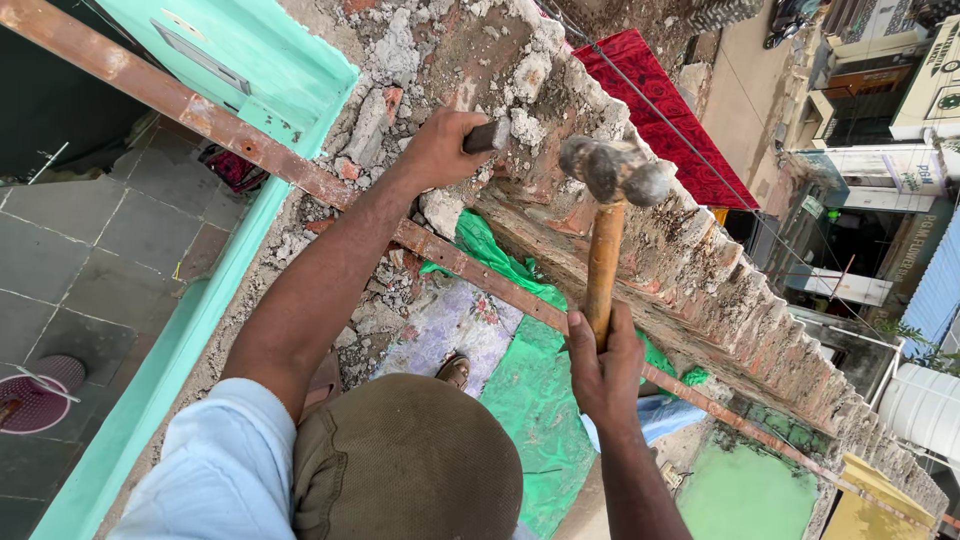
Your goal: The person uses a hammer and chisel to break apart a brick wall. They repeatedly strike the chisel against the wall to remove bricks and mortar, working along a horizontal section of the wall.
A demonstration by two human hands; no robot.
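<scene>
Left hand [440, 150] closed around a stubby chisel [487, 136] set against the crumbling brick wall [690, 270], right hand [603, 365] gripping low on the wooden-handled hammer [612, 170], likely head-heavy, raised just beside the chisel.

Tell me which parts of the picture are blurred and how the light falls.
Head view: the grey metal hammer head on its wooden handle is smeared by motion; the broken brick wall stays sharp; soft daylight, no hard shadows or glare.
</scene>
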